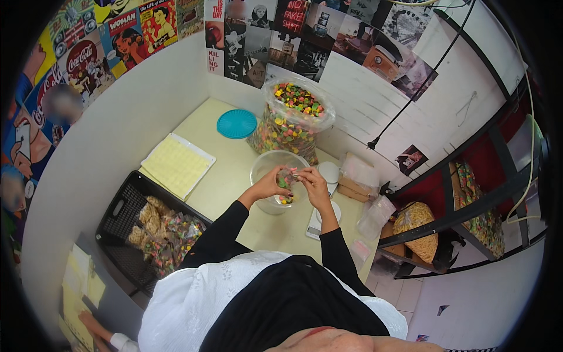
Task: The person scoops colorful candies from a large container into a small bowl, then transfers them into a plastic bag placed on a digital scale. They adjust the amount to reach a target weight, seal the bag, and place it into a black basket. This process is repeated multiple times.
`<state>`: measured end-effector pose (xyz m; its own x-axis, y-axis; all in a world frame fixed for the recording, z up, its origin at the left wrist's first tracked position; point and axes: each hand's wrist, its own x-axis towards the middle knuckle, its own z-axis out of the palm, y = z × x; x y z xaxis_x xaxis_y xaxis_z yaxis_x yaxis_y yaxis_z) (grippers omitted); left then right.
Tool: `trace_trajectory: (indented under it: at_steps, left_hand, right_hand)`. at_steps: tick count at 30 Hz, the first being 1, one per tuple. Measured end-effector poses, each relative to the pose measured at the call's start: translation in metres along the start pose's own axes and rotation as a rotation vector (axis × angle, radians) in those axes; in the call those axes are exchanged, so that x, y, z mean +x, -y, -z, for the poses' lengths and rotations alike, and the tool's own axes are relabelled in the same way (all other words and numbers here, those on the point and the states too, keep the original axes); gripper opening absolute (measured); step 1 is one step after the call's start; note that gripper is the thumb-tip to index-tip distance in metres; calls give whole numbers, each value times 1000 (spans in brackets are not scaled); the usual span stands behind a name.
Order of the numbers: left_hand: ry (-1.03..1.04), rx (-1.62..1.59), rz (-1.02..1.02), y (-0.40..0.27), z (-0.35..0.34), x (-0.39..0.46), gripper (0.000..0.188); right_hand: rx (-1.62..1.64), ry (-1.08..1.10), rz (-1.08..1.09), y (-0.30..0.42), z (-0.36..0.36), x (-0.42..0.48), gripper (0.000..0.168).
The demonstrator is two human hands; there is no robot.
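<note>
Over a round clear plastic tub (259,169), my left hand (269,184) grips a small clear bag of colourful candy pieces (286,178). My right hand (311,178) pinches the top of that bag between thumb and fingers. Some colourful pieces show low in the tub, below the small bag. Behind the tub stands a large open clear sack (286,132), full of red, yellow, green and dark pieces. A white digital scale (314,226) lies beside my right forearm, and a second scale (330,172) is just beyond my right hand.
A black plastic crate (116,240) with filled bags stands at left. On the table (237,185) are yellow sheets (176,165), a turquoise lid (236,123), a cardboard box (353,190) and empty plastic bags (376,215). A shelf (440,229) holds snack bags at right. Another person's hand (90,321) is lower left.
</note>
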<state>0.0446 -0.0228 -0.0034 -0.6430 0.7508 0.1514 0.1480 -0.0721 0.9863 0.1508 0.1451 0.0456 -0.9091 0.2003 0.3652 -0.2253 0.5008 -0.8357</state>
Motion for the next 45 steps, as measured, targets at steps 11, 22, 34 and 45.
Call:
trace_trajectory:
  at_steps: [11,22,34,45]
  left_hand:
    - [1,162,116,-14,-10,-6,59]
    - [-351,313,-181,-1,-9,-2,42]
    - [-382,696,-168,-6,-6,-10,20]
    - [-189,769,82,-13,-9,-9,25]
  right_hand:
    - [-221,-28,35,6,14,-4,20]
    - [-191,-306,91,12,6,7,11]
    - [-310,29,-18,-14,-5,-7,11]
    - [142,-187,-223,-58,18,-11,10]
